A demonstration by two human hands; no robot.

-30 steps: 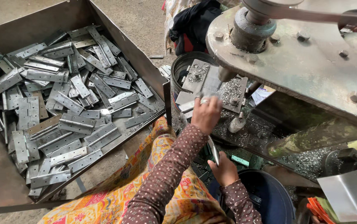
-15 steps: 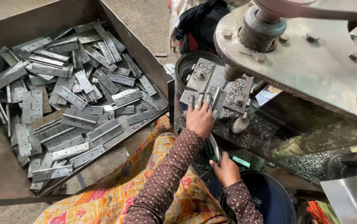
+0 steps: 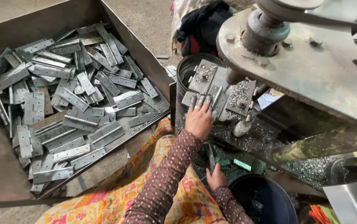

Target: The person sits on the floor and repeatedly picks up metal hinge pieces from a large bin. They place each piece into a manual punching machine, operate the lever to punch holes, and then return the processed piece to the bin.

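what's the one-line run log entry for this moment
left hand: fingers on hinge plate at drill jig | right hand: gripping lever | tray: loose hinges

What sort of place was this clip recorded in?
Probably a small metalworking workshop: a large metal tray heaped with grey steel hinges, a heavy press-type machine, and metal shavings scattered around its work plate.

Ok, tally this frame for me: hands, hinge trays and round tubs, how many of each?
Hands: 2, left hand flat on the metal jig, right hand gripping a metal lever
Hinge trays: 1, the metal tray
Round tubs: 2, black drum and blue bucket
Total: 5
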